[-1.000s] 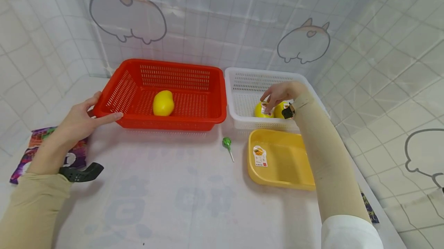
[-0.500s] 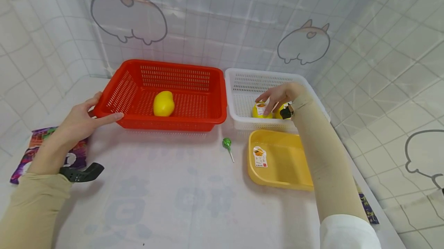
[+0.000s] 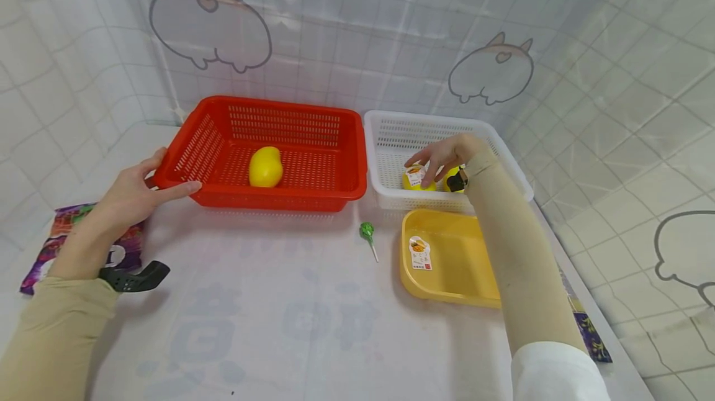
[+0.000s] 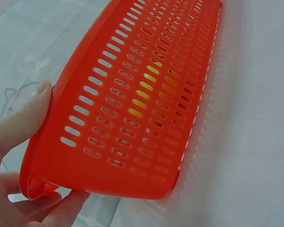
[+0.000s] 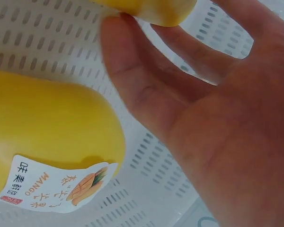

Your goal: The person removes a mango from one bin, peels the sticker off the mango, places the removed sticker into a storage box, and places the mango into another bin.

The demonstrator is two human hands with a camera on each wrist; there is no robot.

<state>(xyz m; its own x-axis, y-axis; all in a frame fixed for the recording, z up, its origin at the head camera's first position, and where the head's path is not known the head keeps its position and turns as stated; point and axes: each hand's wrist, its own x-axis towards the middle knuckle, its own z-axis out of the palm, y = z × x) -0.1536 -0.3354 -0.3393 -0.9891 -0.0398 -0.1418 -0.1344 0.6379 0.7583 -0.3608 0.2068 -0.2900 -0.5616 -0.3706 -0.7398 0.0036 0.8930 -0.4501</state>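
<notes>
My left hand (image 3: pixel 132 193) grips the left front corner of the red basket (image 3: pixel 279 199). In the left wrist view the thumb lies along the basket's rim, and the other fingers curl below its corner. One yellow mango (image 3: pixel 265 167) lies inside that basket. My right hand (image 3: pixel 447 154) reaches into the white basket (image 3: pixel 391 193) and pinches a labelled mango (image 3: pixel 414 177) between thumb and fingers. A second labelled mango (image 5: pixel 47 127) lies beside it in the white basket, partly hidden by my right wrist in the head view.
A yellow tray (image 3: pixel 447 264) with a mango sticker stands in front of the white basket. A green lollipop (image 3: pixel 367 231) lies left of it. A purple snack bag (image 3: pixel 125 246) lies beneath my left forearm, and a dark packet (image 3: pixel 593 339) near the right edge.
My right hand has moved slightly left inside the white basket, and the pinched mango has shifted left with it. My left hand stays on the red basket.
</notes>
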